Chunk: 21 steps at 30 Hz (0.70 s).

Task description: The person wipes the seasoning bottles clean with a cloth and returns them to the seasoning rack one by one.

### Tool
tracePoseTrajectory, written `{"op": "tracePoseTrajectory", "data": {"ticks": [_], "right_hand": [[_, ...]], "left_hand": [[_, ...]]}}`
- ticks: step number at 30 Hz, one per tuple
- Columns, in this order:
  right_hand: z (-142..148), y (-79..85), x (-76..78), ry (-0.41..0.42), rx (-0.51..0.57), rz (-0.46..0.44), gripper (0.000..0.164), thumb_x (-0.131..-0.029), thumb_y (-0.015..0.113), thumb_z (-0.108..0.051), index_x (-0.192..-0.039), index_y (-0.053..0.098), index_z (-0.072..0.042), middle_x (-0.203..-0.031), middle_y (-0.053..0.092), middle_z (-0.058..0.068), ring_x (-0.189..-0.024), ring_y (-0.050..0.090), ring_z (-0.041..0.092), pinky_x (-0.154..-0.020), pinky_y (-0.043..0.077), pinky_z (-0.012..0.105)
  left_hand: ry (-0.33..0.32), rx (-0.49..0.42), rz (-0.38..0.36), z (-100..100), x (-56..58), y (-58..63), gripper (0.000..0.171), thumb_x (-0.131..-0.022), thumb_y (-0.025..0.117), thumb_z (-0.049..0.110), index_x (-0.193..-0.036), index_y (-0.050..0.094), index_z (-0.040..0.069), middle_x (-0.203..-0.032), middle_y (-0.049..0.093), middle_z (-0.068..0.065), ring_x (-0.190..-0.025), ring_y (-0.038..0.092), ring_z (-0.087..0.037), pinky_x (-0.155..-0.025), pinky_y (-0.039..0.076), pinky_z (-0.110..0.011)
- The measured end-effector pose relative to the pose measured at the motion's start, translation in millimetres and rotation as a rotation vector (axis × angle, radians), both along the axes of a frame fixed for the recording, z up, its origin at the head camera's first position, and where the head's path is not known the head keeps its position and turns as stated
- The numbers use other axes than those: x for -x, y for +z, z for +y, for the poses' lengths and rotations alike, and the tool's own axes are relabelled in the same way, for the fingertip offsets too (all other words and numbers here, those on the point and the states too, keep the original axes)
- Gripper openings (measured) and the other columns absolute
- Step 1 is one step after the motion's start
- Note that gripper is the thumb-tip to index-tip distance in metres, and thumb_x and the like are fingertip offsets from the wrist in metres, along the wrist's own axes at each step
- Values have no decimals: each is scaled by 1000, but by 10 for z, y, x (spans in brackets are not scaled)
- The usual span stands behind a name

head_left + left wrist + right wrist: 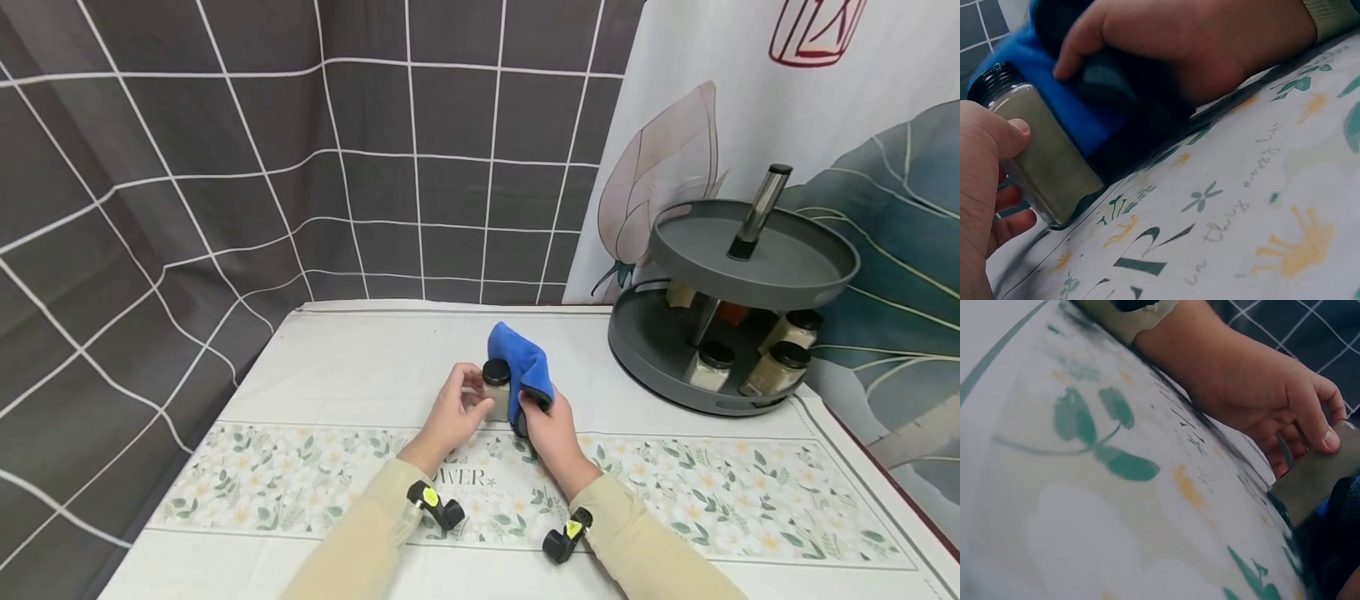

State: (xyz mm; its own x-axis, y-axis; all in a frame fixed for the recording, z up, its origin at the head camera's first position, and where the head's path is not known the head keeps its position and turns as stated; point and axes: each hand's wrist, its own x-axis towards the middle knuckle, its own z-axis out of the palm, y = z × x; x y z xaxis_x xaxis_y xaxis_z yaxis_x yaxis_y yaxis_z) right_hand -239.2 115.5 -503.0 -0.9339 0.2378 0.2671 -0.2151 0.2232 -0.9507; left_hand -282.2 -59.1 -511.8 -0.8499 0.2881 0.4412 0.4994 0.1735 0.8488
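A square glass spice jar (497, 403) with a black lid and a greyish-green powder inside stands on the table in the head view. My left hand (452, 414) holds it from the left side, the thumb on its front face and the fingers around the back. In the left wrist view the jar (1054, 159) shows its ribbed lid, with the thumb pressed near its upper part. A blue cloth (522, 360) with dark edging is gripped in my right hand (552, 427), its folds against the jar's right side. The right wrist view shows the jar's lower part (1316, 481) beside dark cloth.
At the right stands a grey two-tier turntable rack (750, 250), with several black-lidded spice jars (772, 367) on its lower tier. A white tablecloth (367, 358) with a floral band covers the table. A dark checked curtain (450, 167) hangs behind.
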Motion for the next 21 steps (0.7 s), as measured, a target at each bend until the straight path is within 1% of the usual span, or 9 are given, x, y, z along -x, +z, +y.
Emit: {"op": "tracePoseTrajectory", "data": {"ticks": [3, 6, 7, 10, 14, 16, 19, 21], "right_hand": [[-4, -1, 3, 3, -12, 0, 24, -99, 60, -8, -120, 63, 3, -123, 66, 21, -117, 61, 35, -107, 44, 53], [-2, 5, 1, 7, -16, 8, 25, -99, 60, -8, -122, 62, 2, -125, 66, 21, -119, 61, 35, -108, 44, 53], [-1, 4, -1, 12, -17, 3, 25, -99, 60, -8, -122, 62, 2, -125, 66, 21, -119, 60, 35, -108, 44, 53], [4, -2, -5, 27, -31, -10, 27, -99, 60, -8, -124, 62, 1, -126, 66, 21, -120, 60, 35, -108, 44, 53], [2, 3, -13, 40, -45, 15, 27, -98, 62, -6, -124, 62, 3, -125, 66, 22, -121, 60, 37, -107, 45, 54], [-2, 7, -16, 42, -39, 28, 26, -98, 62, -5, -122, 62, 4, -125, 66, 23, -121, 60, 37, -107, 45, 53], [-3, 5, -15, 40, -33, 28, 25, -99, 62, -7, -122, 62, 4, -125, 66, 22, -121, 60, 36, -107, 45, 52], [-5, 4, -14, 36, -5, 31, 26, -99, 61, -6, -123, 62, 4, -125, 66, 23, -121, 60, 36, -108, 44, 51]], "left_hand": [[-6, 10, 21, 1, -2, 11, 39, -87, 71, -7, -119, 49, 1, -112, 57, -15, -105, 59, -30, -87, 57, -47], [2, 53, 36, 9, -24, 30, 36, -88, 69, -7, -117, 48, 1, -114, 56, -15, -107, 59, -29, -87, 58, -41], [8, 76, 30, 14, -34, 39, 36, -89, 69, -6, -117, 47, 2, -115, 56, -14, -108, 59, -28, -88, 58, -39], [41, 148, 5, 34, -76, 69, 38, -90, 72, 2, -117, 46, 4, -116, 54, -12, -108, 59, -26, -90, 57, -36], [106, 218, -20, 64, -124, 105, 47, -87, 81, 17, -117, 46, 7, -114, 53, -9, -106, 59, -24, -91, 57, -38], [132, 234, -17, 74, -131, 111, 49, -86, 83, 20, -116, 47, 8, -114, 53, -9, -105, 59, -24, -91, 56, -40], [142, 232, -14, 80, -123, 107, 47, -86, 83, 19, -115, 47, 9, -113, 54, -8, -103, 60, -24, -90, 57, -40], [140, 223, -15, 79, -112, 97, 46, -86, 83, 18, -114, 48, 9, -113, 54, -8, -104, 60, -24, -90, 57, -39]]}}
